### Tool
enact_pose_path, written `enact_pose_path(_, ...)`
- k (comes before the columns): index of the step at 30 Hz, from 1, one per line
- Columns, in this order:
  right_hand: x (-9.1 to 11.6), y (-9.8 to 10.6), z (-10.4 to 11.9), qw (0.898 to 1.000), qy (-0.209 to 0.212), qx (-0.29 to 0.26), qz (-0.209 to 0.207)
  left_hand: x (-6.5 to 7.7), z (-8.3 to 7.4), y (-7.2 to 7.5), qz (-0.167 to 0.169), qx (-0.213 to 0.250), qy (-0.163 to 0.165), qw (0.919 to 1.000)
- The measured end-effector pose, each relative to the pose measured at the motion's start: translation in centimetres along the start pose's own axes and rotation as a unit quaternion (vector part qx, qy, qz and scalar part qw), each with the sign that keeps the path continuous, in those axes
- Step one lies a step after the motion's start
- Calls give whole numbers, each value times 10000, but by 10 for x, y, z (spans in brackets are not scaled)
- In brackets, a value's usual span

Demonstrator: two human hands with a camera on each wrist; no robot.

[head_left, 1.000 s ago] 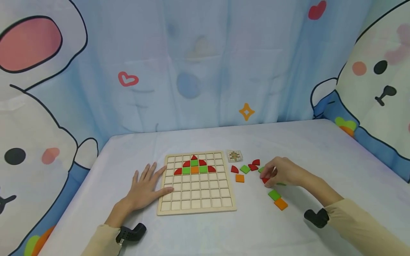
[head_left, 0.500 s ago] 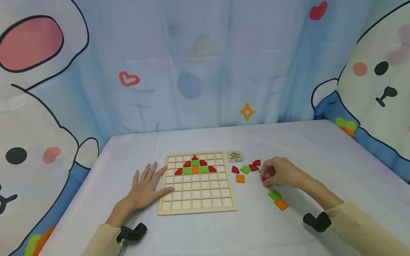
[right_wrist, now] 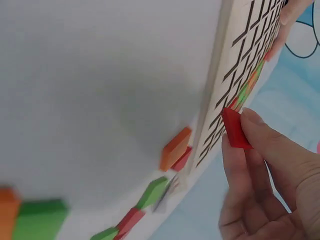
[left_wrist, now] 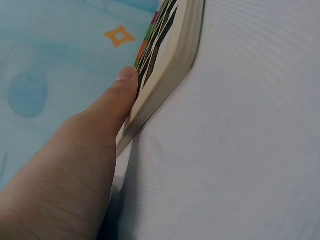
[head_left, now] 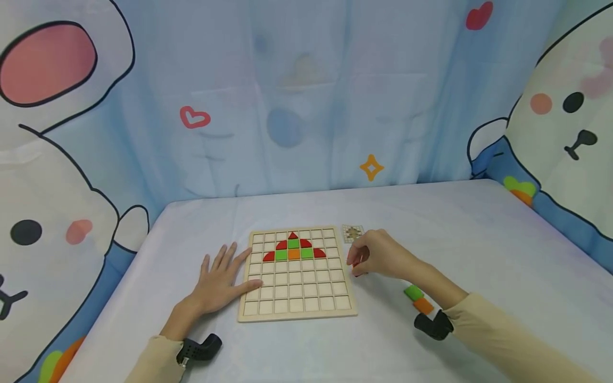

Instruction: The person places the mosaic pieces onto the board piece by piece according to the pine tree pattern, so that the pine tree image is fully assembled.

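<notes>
A wooden grid board (head_left: 297, 290) lies on the table, its upper cells holding red, green and orange tiles in a stepped, peaked shape. My left hand (head_left: 216, 287) rests on the board's left edge with fingers spread; the left wrist view shows the thumb (left_wrist: 107, 107) lying along the rim. Just off the board's right edge, my right hand (head_left: 383, 256) pinches a red tile (right_wrist: 235, 129) between thumb and fingers. Its full outline is partly covered by the fingers. In the head view the right hand hides most of the loose tiles behind it.
A small pattern card (head_left: 352, 233) lies by the board's upper right corner. Loose on the cloth are a green tile (head_left: 414, 292) and an orange tile (head_left: 423, 305). The right wrist view shows another orange tile (right_wrist: 175, 150) and green tile (right_wrist: 152, 192) near the board.
My right hand has picked up the red tile and carried it left, from the loose tiles to beside the board. The left hand stays on the board's edge.
</notes>
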State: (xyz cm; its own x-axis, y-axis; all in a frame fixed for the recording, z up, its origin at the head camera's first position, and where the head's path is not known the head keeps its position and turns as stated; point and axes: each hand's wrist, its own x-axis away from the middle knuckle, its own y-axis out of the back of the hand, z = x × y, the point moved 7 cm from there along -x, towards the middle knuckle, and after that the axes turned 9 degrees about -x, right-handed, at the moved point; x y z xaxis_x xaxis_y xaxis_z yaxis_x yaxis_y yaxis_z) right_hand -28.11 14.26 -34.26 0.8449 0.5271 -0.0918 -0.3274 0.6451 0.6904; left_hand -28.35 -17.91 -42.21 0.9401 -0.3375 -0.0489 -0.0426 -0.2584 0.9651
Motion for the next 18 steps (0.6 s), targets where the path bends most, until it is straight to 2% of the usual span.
enact_pose_path(7, -28, -23, 20, 9996, 112, -221, 122, -2, 2, -2, 73, -97, 32, 9999)
enact_pose_path(13, -49, -39, 40, 9982, 569, -148, 135, -3, 3, -2, 75, -168, 42, 9998)
enact_pose_path(18, -68, -55, 50, 9964, 749, -290, 266, -3, 4, -5, 87, -150, 69, 9998)
